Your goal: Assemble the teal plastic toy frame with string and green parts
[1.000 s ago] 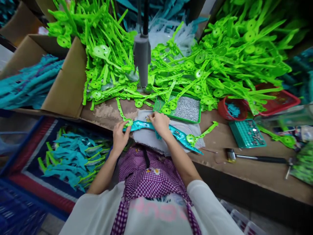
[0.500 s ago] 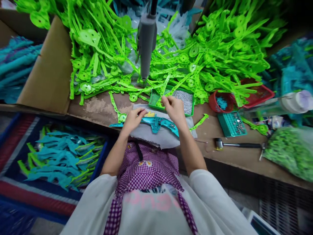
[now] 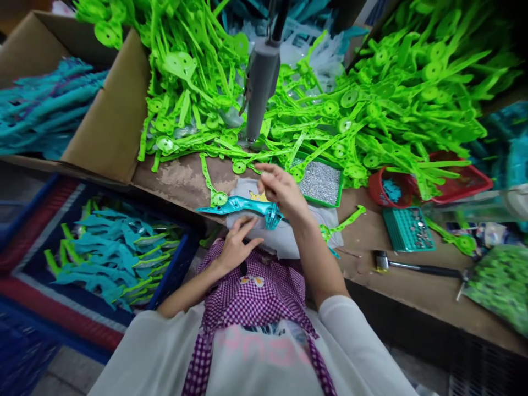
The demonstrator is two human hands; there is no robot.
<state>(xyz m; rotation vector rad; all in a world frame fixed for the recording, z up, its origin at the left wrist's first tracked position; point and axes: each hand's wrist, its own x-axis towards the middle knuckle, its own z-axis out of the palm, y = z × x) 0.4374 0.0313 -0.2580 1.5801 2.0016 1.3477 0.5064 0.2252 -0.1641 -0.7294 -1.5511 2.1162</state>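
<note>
A long turquoise plastic part (image 3: 247, 204) with a bulky middle lies across a grey cloth (image 3: 284, 242) at the table's front edge. Just below it, my left hand (image 3: 237, 247) has its fingers stretched and spread, the fingertips over the cloth close to the part's lower edge. My right hand (image 3: 284, 192) is above the part's middle and hides some of its right half. Its fingers are curled in towards the thumb; whatever they pinch is too small to make out. Behind it, a green tray (image 3: 340, 190) holds many small silvery pieces (image 3: 319, 179). A grey power screwdriver (image 3: 262, 91) hangs overhead.
Bright green plastic parts (image 3: 198, 93) are heaped along the back. At left stand a cardboard box (image 3: 109, 110) of turquoise parts and a blue crate (image 3: 181, 264). To the right are a red basket (image 3: 381, 190), a teal tray (image 3: 398, 231), a hammer (image 3: 424, 268) and a bag (image 3: 495, 280).
My left hand has come off the turquoise part's left end, down and towards me, and its fingers have spread. My right hand has drawn back from the green tray. The whole view has shifted slightly.
</note>
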